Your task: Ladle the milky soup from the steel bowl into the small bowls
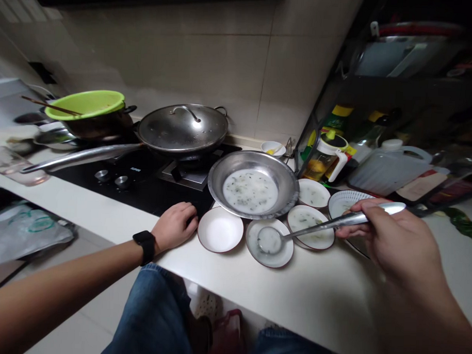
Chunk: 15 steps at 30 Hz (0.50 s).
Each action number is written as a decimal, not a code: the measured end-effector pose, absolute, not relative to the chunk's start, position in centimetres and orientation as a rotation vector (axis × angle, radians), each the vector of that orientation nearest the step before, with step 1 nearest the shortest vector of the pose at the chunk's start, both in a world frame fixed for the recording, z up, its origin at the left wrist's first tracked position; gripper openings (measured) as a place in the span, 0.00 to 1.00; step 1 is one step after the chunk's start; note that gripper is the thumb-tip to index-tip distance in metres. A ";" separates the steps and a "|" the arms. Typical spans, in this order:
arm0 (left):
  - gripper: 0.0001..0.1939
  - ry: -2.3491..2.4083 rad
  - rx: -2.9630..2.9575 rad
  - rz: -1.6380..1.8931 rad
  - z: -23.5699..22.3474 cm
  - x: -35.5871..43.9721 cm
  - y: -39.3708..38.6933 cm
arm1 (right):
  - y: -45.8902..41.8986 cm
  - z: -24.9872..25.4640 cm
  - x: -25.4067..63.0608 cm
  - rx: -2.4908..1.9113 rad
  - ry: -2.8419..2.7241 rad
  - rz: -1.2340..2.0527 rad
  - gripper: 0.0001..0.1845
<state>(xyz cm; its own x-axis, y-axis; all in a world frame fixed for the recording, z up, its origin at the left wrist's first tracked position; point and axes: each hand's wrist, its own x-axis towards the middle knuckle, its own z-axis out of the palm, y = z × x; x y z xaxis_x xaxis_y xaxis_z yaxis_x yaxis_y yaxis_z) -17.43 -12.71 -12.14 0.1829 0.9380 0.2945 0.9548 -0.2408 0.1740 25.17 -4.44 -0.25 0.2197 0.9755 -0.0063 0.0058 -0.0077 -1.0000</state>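
My right hand (389,234) grips the handle of a metal ladle (319,227); its bowl rests in a small white dish (270,250) that holds pale batter. My left hand (176,225), a black watch on the wrist, lies curled on the counter edge beside an empty white dish (220,229), holding nothing I can see. Behind the dishes stands a wide metal basin (254,170) with a shallow pool of white batter flecked with green. Two more filled dishes (315,192) (308,218) sit to the right of it.
A lidded wok (182,127) with a long handle sits on the black gas hob (143,179). A green bowl (86,103) with chopsticks rests on a pot at the left. Bottles, an oil jug (391,164) and a rack crowd the right. A white perforated dish (345,201) lies near my right hand.
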 end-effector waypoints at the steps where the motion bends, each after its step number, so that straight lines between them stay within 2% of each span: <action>1: 0.11 -1.903 -2.377 -0.527 -12.1 -17.4 -12.7 | -4.3 -0.1 25.1 -1.328 -1.009 1.062 0.13; 4: 0.11 -1.899 -2.379 -0.514 -12.1 -17.5 -12.7 | -4.4 0.5 24.8 -1.337 -0.936 1.112 0.07; 10: 0.11 -1.904 -2.384 -0.536 -12.2 -17.5 -12.7 | -5.2 2.0 23.8 -1.276 -0.903 1.010 0.08; 15: 0.11 -1.903 -2.374 -0.551 -12.3 -17.5 -12.7 | -5.2 2.7 23.2 -1.274 -0.827 0.892 0.04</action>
